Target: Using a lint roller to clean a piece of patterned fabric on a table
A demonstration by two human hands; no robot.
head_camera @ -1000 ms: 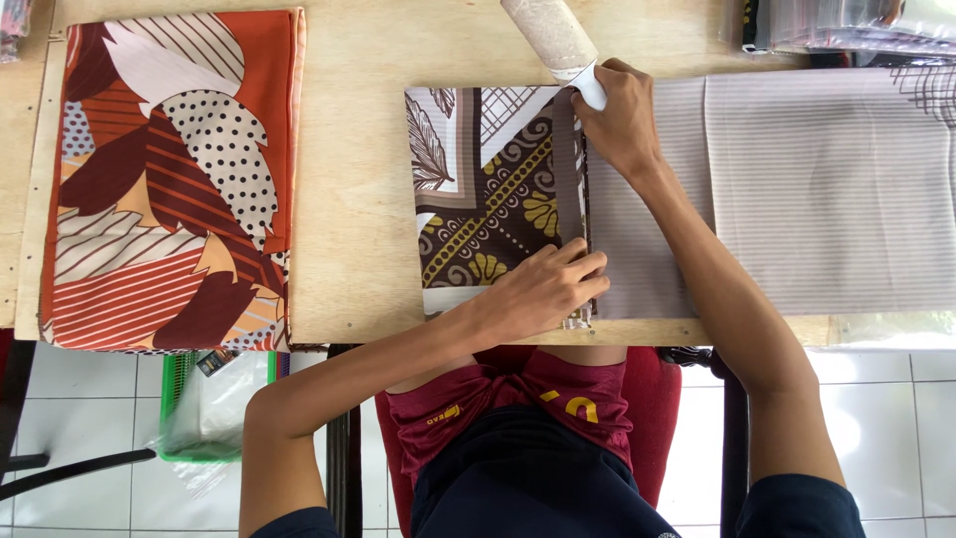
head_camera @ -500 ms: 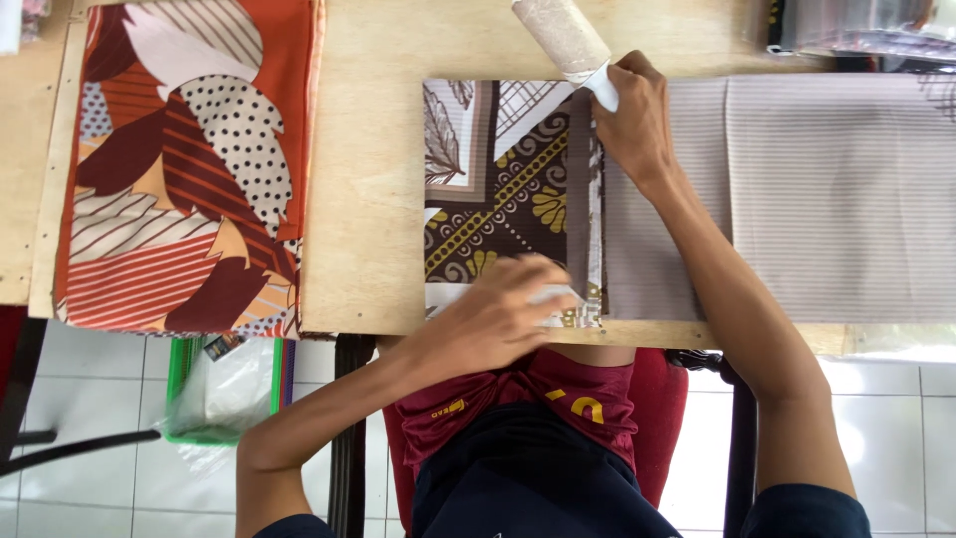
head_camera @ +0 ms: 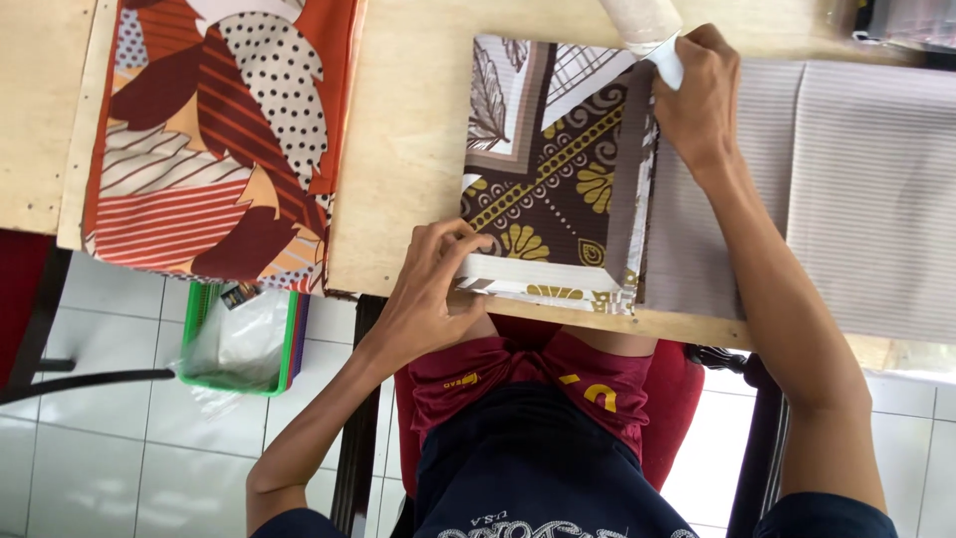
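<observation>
Far left: one folded orange cloth lies flat on the wooden table, printed with dark red shapes, stripes and a dotted cream patch; it is well apart from both hands.
Below it: one green basket lined with clear plastic stands on the white tiled floor, beside a dark table leg.
Left hand: fingers curled over the near left corner of the brown cloth, thumb and fingertips pinching its folded white edge at the table's front rim.
Brown cloth: one folded square, lying flat near the middle of the table, just in front of the person; dark brown ground with gold bands, scrolls and leaf shapes, and a pale panel with a feather drawing at the far left corner. Several layers show along its near and right edges.
Right hand: closed on the far right corner of the brown cloth, a bit of white fabric showing between the fingers.
Roll: one pale roll sits at the far edge of the table, touching or just beside the right hand; I cannot tell whether the hand grips it.
Grey cloth: one striped grey sheet spreads flat to the right, its left edge running under the brown cloth; the right forearm crosses over it.
In the way: nothing lies on top of the brown cloth; only the two hands cover its corners.
Count: three cloths, one roll, one basket, two hands.
</observation>
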